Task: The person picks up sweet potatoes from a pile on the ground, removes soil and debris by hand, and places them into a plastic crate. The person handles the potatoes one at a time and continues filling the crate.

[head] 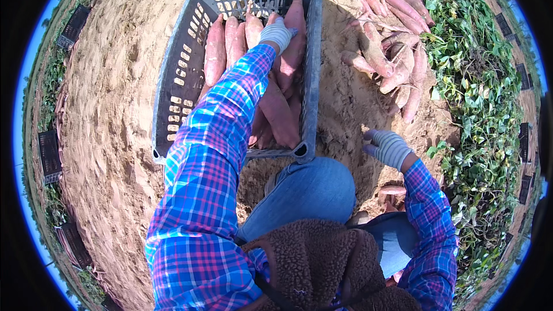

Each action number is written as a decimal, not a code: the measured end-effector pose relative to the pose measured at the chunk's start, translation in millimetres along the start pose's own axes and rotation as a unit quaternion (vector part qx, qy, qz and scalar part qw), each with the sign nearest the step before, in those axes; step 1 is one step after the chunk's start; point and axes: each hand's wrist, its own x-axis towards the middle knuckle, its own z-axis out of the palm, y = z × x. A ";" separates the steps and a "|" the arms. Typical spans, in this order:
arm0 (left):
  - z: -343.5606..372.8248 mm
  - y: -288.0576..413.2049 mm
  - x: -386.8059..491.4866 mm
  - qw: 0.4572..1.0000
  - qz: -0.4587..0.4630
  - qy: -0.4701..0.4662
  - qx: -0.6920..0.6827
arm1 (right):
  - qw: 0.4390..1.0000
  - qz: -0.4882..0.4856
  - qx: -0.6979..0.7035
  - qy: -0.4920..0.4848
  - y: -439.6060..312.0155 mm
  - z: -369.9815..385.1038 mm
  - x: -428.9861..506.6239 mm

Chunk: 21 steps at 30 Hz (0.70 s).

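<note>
My left hand (278, 36), in a striped knit glove, reaches into a dark plastic crate (313, 73). It is closed over a sweet potato (273, 18) whose tip shows past the fingers; part of the grip is hidden. A larger sweet potato (294, 39) lies against the crate's right side, beside my thumb. Several more, such as a pink sweet potato (214, 54), lie lengthwise at the left, and others sit lower near my knee. My right hand (389, 148), gloved alike, hovers over sandy soil right of the crate, empty, with its fingers apart.
A heap of sweet potatoes (399, 65) lies on the soil at right, beside green vines (479, 95). My bent knee (319, 185) is close to the crate's near end. Another person's clothing shows beyond its far end. Distant crates (49, 151) line the left.
</note>
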 end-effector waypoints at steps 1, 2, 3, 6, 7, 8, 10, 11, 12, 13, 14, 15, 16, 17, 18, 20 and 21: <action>-0.6 4.0 -4.0 0.999 0.012 0.021 0.022 | 1.000 0.013 0.005 -0.008 1.2 -0.8 -2.9; 1.4 8.5 -8.6 0.997 0.031 0.055 0.036 | 1.000 0.024 0.009 -0.014 2.2 -1.5 -6.4; 5.3 11.5 -15.2 0.992 0.042 0.108 0.048 | 0.999 0.040 0.018 -0.030 3.3 -2.8 -8.6; 26.3 22.8 -34.7 0.987 0.051 0.080 0.131 | 0.999 0.047 -0.005 -0.026 4.5 -5.1 -10.5; 27.7 25.2 -36.1 0.987 0.033 0.044 0.151 | 0.998 0.059 -0.009 -0.029 4.4 -5.2 -9.9; 27.4 26.0 -37.8 0.986 0.040 0.068 0.144 | 0.998 0.061 0.004 -0.030 4.3 -5.3 -8.5; 19.7 24.6 -39.5 0.989 0.045 0.008 0.138 | 0.999 0.045 0.000 -0.022 4.3 -4.1 -6.6; 12.5 21.2 -40.9 0.988 0.055 -0.034 0.139 | 0.999 0.037 0.005 -0.025 4.6 -3.4 -6.5; 4.6 17.9 -41.9 0.988 0.069 -0.056 0.129 | 0.999 0.031 -0.006 -0.020 4.8 -2.5 -6.3; 0.4 13.8 -46.8 0.982 0.077 -0.076 0.152 | 1.000 0.021 -0.007 -0.017 5.1 -1.9 -6.5; -1.8 10.1 -52.1 0.978 0.091 -0.080 0.167 | 1.000 0.013 -0.005 -0.014 5.1 -1.8 -6.5; -1.5 7.4 -56.8 0.972 0.086 -0.110 0.191 | 1.000 0.020 -0.006 -0.014 4.7 -1.7 -6.3; 1.2 5.9 -60.1 0.975 0.088 -0.100 0.175 | 0.999 0.027 -0.006 -0.017 4.2 -2.1 -5.8; 4.8 5.2 -60.5 0.982 0.098 -0.071 0.147 | 0.999 0.040 -0.007 -0.027 3.2 -2.0 -5.5; 9.4 5.0 -58.8 0.985 0.094 -0.060 0.128 | 0.999 0.037 -0.001 -0.035 2.3 -2.1 -4.9; 15.8 1.7 -50.8 0.986 0.106 -0.028 0.123 | 0.998 0.033 -0.038 -0.049 0.0 -1.7 -3.7; 14.6 -3.1 -45.6 0.986 0.120 -0.035 0.112 | 0.997 0.034 -0.047 -0.052 -0.4 -1.9 -3.9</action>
